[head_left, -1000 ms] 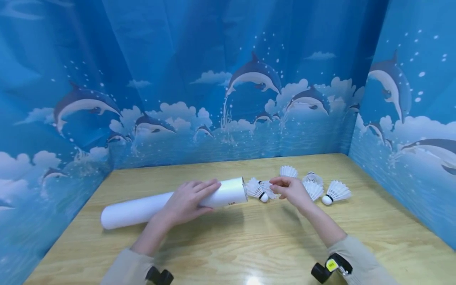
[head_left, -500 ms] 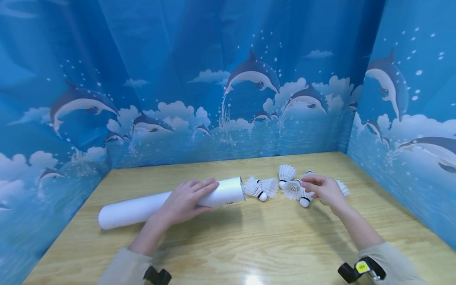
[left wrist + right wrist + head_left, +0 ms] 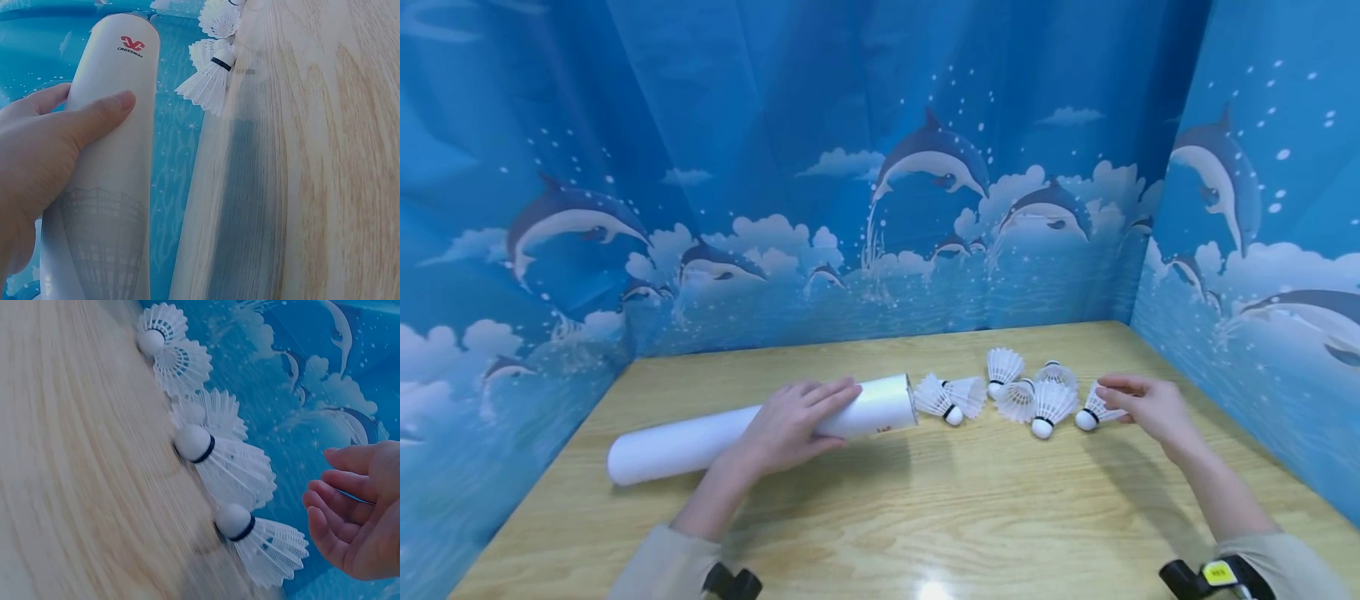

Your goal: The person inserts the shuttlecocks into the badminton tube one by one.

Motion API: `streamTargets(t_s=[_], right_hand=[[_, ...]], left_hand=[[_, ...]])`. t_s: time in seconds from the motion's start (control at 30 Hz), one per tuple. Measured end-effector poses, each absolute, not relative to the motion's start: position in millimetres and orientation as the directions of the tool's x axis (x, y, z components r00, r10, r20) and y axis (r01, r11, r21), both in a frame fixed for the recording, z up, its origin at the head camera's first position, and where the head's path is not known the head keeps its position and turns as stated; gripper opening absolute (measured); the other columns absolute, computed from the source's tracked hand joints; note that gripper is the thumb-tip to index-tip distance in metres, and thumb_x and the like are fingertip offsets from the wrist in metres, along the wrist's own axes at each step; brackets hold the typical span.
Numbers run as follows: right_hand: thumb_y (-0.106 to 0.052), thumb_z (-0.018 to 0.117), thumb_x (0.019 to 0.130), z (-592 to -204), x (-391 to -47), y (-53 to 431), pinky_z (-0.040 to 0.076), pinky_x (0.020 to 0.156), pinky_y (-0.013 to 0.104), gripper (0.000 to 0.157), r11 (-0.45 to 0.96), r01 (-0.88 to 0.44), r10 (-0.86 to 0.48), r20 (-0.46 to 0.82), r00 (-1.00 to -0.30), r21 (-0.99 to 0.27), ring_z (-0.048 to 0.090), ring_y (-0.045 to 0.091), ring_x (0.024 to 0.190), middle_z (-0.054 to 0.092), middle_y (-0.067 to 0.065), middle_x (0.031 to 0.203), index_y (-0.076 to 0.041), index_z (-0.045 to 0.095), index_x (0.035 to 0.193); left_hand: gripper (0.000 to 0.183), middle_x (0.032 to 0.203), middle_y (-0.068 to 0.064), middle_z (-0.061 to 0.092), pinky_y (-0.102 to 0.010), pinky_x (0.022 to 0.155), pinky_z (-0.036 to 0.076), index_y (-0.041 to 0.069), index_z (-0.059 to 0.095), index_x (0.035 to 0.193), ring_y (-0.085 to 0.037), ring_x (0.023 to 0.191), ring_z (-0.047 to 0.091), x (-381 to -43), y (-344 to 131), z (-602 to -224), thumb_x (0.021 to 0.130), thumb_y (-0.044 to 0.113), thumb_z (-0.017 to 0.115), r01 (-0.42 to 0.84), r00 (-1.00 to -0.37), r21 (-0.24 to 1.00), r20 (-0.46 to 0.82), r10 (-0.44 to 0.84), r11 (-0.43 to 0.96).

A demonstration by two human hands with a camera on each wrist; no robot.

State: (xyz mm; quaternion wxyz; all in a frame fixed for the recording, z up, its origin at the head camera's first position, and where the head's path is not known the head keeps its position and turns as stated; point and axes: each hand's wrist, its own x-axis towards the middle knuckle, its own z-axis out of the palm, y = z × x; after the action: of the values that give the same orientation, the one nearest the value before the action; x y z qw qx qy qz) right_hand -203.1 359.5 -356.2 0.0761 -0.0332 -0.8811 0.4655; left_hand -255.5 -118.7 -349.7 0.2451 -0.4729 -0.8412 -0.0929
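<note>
"Shuttlecock [image 3: 1093, 412] at the right end of the group: which hand is nearer?"

"Right hand [image 3: 1153, 410], plainly. It comes in from the right. In the head view its fingertips overlap the skirt [image 3: 273, 552], but the right wrist view shows a gap between them."

"So it has hold of nothing?"

"Nothing that I can see. Its fingers are loosely bent, with no pinch made."

"And how does the long axis lie?"

"Slantwise on the table [image 3: 925, 500]. Seen from the head, the cork [image 3: 232, 520] points left and toward the person, and the skirt opens away to the right. That puts the hand on the skirt side, with the cork on the other. I'd judge the skirt the easier part to reach."

"What about the left hand [image 3: 793, 421]?"

"Well apart, off to the left. It grips the tube [image 3: 700, 443], fingers over the top, thumb on the near side."

"Does the tube line up with anything?"

"Its axis runs up slightly from left to right, with the rimmed end toward the group. Whether that end is open is hard to tell. The other shuttlecocks [image 3: 1052, 407] lie between it and ours, the closest just beside the rim."
</note>
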Motion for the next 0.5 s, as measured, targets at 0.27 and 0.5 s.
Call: streamTargets(t_s=[0.27, 0.5], right_hand=[[-0.032, 0.055, 0.094, -353, -198, 384, 0.054, 0.069, 0.029, 0.058, 0.595, 0.018, 0.138, 0.081, -0.987, -0.803, 0.050, -0.013, 0.078, 0.060, -0.016, 0.097, 0.013, 0.044, 0.129], [-0.027, 0.056, 0.093, -358, -200, 396, 0.053, 0.068, 0.026, 0.057, 0.641, 0.009, 0.123, 0.091, -0.988, -0.768, 0.047, -0.016, 0.077, 0.060, 0.021, 0.115, 0.014, 0.042, 0.130]], left_hand=[[0.075, 0.134, -0.003, 0.051, -0.045, 0.084, 0.049, 0.018, 0.048, 0.137, -0.024, 0.103, 0.057, -253, -119, -349, 0.071, 0.034, 0.080, 0.838, -0.453, -0.050, 0.490, 0.744, 0.544], [0.075, 0.134, -0.002, 0.051, -0.044, 0.084, 0.049, 0.019, 0.047, 0.137, -0.023, 0.103, 0.057, -253, -119, -348, 0.071, 0.035, 0.079, 0.834, -0.460, -0.050, 0.486, 0.743, 0.549]])
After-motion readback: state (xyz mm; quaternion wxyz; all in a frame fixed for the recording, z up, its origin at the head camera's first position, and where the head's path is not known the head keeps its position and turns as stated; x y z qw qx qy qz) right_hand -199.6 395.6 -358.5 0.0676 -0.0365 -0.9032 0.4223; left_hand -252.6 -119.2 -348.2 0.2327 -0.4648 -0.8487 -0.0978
